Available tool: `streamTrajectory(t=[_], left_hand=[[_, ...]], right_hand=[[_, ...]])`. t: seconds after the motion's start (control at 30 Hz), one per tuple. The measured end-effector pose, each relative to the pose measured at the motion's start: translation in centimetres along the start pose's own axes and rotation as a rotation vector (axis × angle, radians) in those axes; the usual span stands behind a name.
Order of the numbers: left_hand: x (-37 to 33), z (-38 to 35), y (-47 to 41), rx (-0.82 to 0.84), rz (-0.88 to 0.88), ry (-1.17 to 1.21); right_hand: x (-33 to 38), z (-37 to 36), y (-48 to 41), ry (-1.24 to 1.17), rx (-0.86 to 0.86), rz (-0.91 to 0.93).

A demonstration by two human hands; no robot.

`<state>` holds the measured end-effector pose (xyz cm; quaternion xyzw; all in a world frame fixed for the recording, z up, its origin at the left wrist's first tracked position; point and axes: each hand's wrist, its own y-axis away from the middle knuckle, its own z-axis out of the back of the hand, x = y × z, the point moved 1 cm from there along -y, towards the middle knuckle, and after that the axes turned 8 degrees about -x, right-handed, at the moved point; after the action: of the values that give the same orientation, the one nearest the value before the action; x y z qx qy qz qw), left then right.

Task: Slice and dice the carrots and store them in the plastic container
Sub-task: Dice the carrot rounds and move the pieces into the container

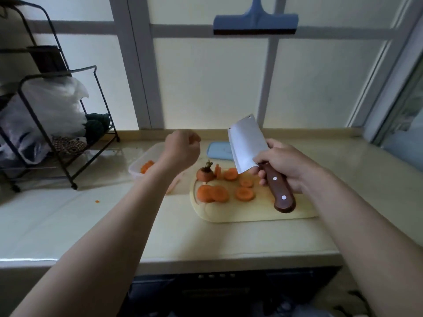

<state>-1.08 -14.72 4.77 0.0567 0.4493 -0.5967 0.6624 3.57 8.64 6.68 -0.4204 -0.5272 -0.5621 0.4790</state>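
Task midway: some carrot pieces (146, 166) in plastic container (136, 173); slices (245, 193) and carrot top (204, 174) lie undiced on cutting board (251, 213). Right hand (286, 163) grips cleaver (246, 147); left hand (180, 149) curled, contents indiscernible.

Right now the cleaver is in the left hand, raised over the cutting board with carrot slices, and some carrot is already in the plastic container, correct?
Not quite: the head view shows the right hand, not the left hand, gripping the cleaver. The rest holds: it is raised over the cutting board with carrot slices, and some carrot is in the plastic container.
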Motion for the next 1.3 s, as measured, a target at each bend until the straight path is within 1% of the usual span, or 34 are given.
streamTrajectory(t=[0.07, 0.13, 0.2, 0.3, 0.37, 0.43, 0.47, 0.53, 0.57, 0.67, 0.7, 0.8, 0.83, 0.93, 1.03, 1.13, 1.2, 1.23, 1.3], left_hand=[[-1.2, -0.7, 0.2, -0.01, 0.017, 0.064], [-2.4, -1.3, 0.2, -0.016, 0.045, 0.152], [-3.6, -1.5, 0.0, -0.029, 0.078, 0.25], [-5.2, -1.4, -0.7, -0.071, 0.12, 0.379], [-6.0, -2.0, -0.7, -0.026, 0.106, 0.366], [-6.8, -3.3, 0.3, 0.092, 0.021, 0.274], [-7.1, -3.9, 1.0, 0.152, -0.045, 0.207], [-7.3, -5.3, 2.2, 0.237, -0.168, 0.084], [-7.2, -5.9, 2.6, 0.269, -0.199, 0.042], [-6.6, -6.9, 3.2, 0.315, -0.211, -0.025], [-6.4, -7.1, 3.2, 0.292, -0.206, -0.032], [-6.2, -6.7, 2.7, 0.146, -0.196, -0.001], [-6.3, -6.6, 2.7, 0.144, -0.204, 0.01], [-6.7, -7.1, 3.4, 0.286, -0.29, -0.031], [-6.7, -8.2, 4.0, 0.385, -0.366, -0.192], [-6.2, -9.0, 4.2, 0.439, -0.326, -0.298], [-5.8, -8.9, 4.2, 0.401, -0.273, -0.219], [-5.7, -8.6, 4.0, 0.341, -0.229, -0.128], [-5.8, -7.7, 3.9, 0.186, -0.125, 0.027]], right_hand=[[-0.6, 3.2, 0.8, 0.035, -0.005, 0.002], [-1.6, 5.9, 1.4, 0.145, -0.026, 0.054], [-2.6, 8.2, 2.0, 0.371, -0.059, 0.154], [-4.5, 10.4, 2.7, 0.833, -0.11, 0.351], [-6.5, 10.9, 2.8, 1.046, -0.127, 0.452], [-8.6, 10.8, 2.4, 1.189, -0.105, 0.543], [-9.5, 10.9, 2.2, 1.223, -0.098, 0.569], [-10.5, 11.1, 1.8, 1.238, -0.118, 0.599], [-10.8, 11.2, 1.6, 1.234, -0.134, 0.618], [-11.1, 11.3, 1.0, 1.239, -0.181, 0.669], [-11.1, 11.5, 0.9, 1.241, -0.193, 0.677], [-10.7, 12.2, 0.7, 1.224, -0.245, 0.698], [-10.5, 12.5, 0.7, 1.218, -0.263, 0.706], [-10.3, 12.6, 0.9, 1.227, -0.273, 0.722], [-10.5, 12.2, 1.2, 1.22, -0.244, 0.75], [-11.0, 12.3, 1.4, 1.21, -0.235, 0.732], [-11.1, 12.8, 1.4, 1.204, -0.252, 0.705], [-10.9, 13.1, 1.3, 1.168, -0.277, 0.694], [-10.3, 14.0, 1.4, 1.018, -0.354, 0.628]])
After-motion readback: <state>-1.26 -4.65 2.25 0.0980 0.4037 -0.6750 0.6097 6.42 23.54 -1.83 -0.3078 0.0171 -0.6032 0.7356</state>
